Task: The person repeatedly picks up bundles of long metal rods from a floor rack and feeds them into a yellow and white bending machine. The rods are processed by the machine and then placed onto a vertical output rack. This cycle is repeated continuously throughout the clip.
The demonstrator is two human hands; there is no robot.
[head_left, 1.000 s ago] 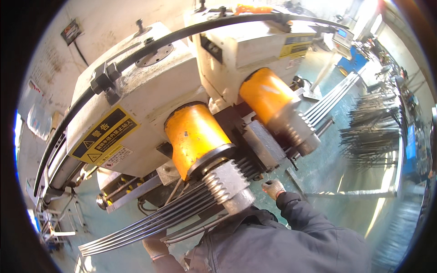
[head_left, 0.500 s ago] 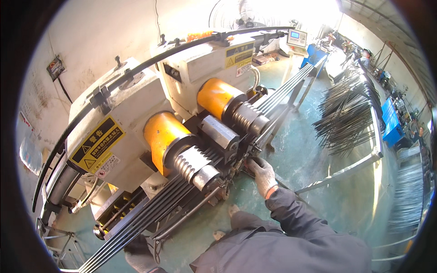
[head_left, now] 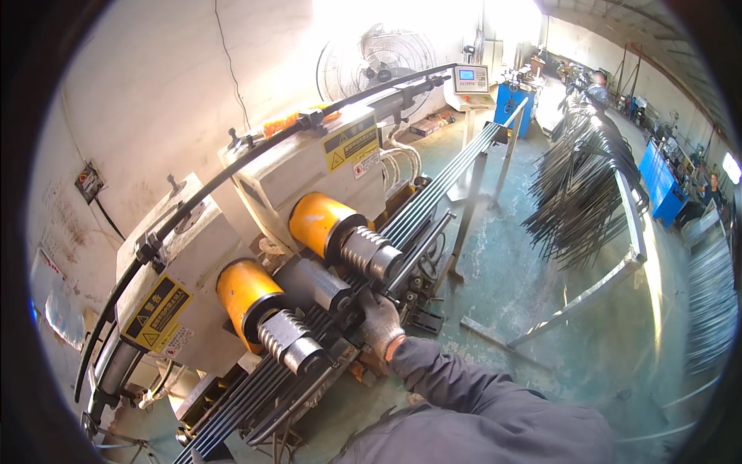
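My right hand (head_left: 380, 323), in a light knitted glove, reaches into the bending machine beside the dark centre block (head_left: 313, 284). Its fingers are bent together against the dark metal, and their tips are hidden, so what they grip cannot be made out. Several thin metal rods (head_left: 444, 189) run side by side through the machine, under two ridged steel rollers, the near one (head_left: 290, 340) and the far one (head_left: 371, 254). Each roller sits on an orange cylinder, the near one (head_left: 246, 298) and the far one (head_left: 321, 220). A small grey patch at the lower left edge may be my left glove; no fingers show clearly there.
A curved black tube (head_left: 224, 179) arches over the pale machine housings. A control box with a screen (head_left: 468, 80) stands at the far end, near a large fan (head_left: 375, 58). On the right, a metal frame (head_left: 576, 305) carries a heap of dark rods (head_left: 576, 182).
My right hand has shifted leftward and inward, from the machine's outer edge to beside the centre block. The view has turned, so the machine sits further left and lower.
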